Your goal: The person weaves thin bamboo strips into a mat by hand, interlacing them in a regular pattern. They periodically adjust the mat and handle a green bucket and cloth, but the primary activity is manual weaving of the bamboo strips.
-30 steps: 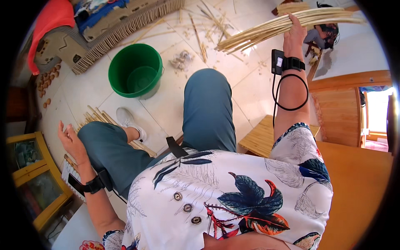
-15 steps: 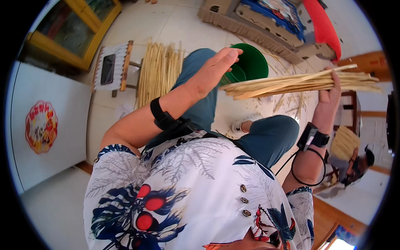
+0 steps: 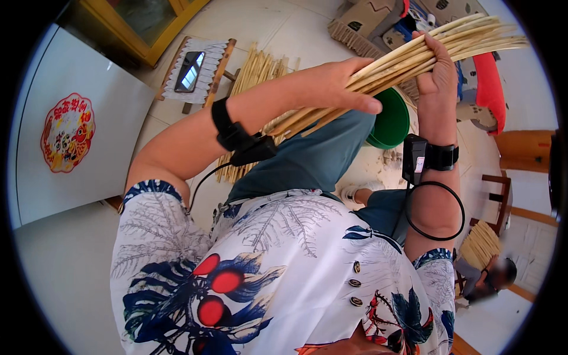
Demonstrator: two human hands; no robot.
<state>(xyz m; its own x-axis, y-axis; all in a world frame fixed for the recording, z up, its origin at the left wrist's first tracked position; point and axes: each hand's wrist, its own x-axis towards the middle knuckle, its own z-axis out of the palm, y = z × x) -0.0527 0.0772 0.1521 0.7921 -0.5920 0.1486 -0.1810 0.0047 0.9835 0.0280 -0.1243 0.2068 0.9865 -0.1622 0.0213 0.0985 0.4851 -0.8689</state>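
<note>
Both of my hands are on one bundle of pale yellow stalks (image 3: 391, 68), held slanting above my knee, its right end higher in the picture. My left hand (image 3: 340, 86) grips its left part, with the thumb along the near side and the other fingers partly hidden. Around the right part, my right hand (image 3: 438, 62) is closed, fingers wrapped over the stalks. The left end of the bundle sticks out below my left wrist, and the right end fans out slightly. More loose stalks (image 3: 255, 74) lie side by side on the floor, partly behind my left forearm.
A green bucket (image 3: 391, 127) stands just beyond my knee. At the left are a low stool (image 3: 220, 74) with a white cover and a phone (image 3: 190, 72), and a white cabinet (image 3: 112, 118). A sofa (image 3: 358, 29) stands far right. Another person (image 3: 482, 281) sits near stalks at right.
My left hand has gone from open and apart to gripping the bundle. My right hand has carried the bundle up and left, and it now slants. The view has shifted too.
</note>
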